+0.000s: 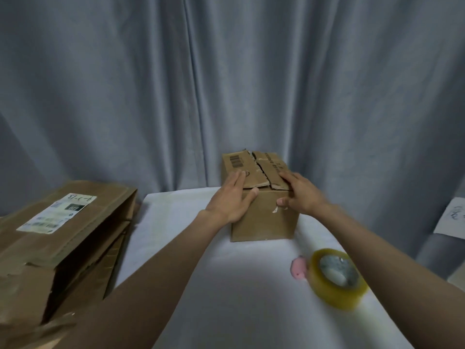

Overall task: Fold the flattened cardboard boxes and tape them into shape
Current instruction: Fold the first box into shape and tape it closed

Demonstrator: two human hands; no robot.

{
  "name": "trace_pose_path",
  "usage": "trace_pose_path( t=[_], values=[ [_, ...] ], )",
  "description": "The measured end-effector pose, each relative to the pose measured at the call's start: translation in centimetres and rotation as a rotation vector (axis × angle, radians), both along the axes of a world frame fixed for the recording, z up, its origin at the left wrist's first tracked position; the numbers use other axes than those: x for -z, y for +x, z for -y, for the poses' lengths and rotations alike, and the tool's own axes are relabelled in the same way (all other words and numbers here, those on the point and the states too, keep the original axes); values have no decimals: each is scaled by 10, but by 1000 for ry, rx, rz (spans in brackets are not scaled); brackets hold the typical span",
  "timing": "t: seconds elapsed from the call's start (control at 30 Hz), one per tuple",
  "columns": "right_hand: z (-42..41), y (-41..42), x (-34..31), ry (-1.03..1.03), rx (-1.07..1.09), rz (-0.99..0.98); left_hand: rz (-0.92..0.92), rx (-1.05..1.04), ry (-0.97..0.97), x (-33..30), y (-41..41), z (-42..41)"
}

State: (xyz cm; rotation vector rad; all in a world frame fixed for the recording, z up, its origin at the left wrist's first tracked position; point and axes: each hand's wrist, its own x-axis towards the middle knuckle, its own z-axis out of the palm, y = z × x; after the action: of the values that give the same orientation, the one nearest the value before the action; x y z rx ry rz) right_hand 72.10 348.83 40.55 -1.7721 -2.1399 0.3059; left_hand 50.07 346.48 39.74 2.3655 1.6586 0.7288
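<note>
**Both hands flat on the top flaps of a small cardboard box**

A small cardboard box (261, 197) stands folded into shape on a white-covered table (226, 285), towards its far edge and close to a grey curtain (226, 71). Its 2 top flaps are folded down and meet along a ragged, torn seam running from the near edge to the far edge; a barcode is printed on the left flap.

The left hand (230, 200) lies over the box's near left corner. Its fingers (237, 178) are straight and rest flat on the left flap, while the thumb (249, 193) stretches along the near top edge of the box. It presses rather than grips.

The right hand (300, 195) lies over the near right corner. Its fingers reach flat across the right flap beside the seam, and its thumb (281, 202) bends down onto the front face, touching it next to a small white scrap. This hand also looks spread and relaxed, clamped on nothing.

A roll of clear yellowish packing tape (337, 278) lies on the table near the right forearm, well apart from the box. A small pink object (299, 269) sits just beside the roll, on its left; what it is cannot be told.

To the left of the table, a stack of flattened cardboard boxes (57, 248) lies with a white shipping label (57, 214) on the top one. At the far right edge, a white sheet with dark marks (453, 217) is partly in view.
</note>
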Motion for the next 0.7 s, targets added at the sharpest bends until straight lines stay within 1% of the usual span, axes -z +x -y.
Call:
trace_pose_path(
  t=[0.03, 0.1, 0.17, 0.23, 0.37, 0.43, 0.5, 0.57, 0.63, 0.7],
  values=[
    [-7, 7, 0, -32, -1, 1, 19, -1, -7, 1, 8, -8],
    [-18, 15, -4, -102, 11, -69, 39, -13, -14, 4, 21, -22],
    [-29, 20, -5, -110, 11, -133, 35, -21, -16, 6, 30, -34],
    [-41, 23, 1, -60, 9, -139, 43, -25, -17, 10, 39, -43],
    [-56, 22, 19, 44, 157, -102, 57, -72, 1, 16, 54, -54],
    [-56, 19, 23, 100, 176, -73, 37, -85, 18, 18, 54, -55],
    [-53, 15, 23, 97, 193, -38, 1, -80, -1, 16, 51, -54],
    [-49, 10, 17, 30, 223, 6, -87, -77, -72, 8, 49, -53],
    [-43, 1, 1, -66, 255, 63, -196, -86, -142, -6, 49, -50],
    [-34, -13, -21, -95, 295, 71, -241, -108, -174, -18, 45, -41]
  ],
)
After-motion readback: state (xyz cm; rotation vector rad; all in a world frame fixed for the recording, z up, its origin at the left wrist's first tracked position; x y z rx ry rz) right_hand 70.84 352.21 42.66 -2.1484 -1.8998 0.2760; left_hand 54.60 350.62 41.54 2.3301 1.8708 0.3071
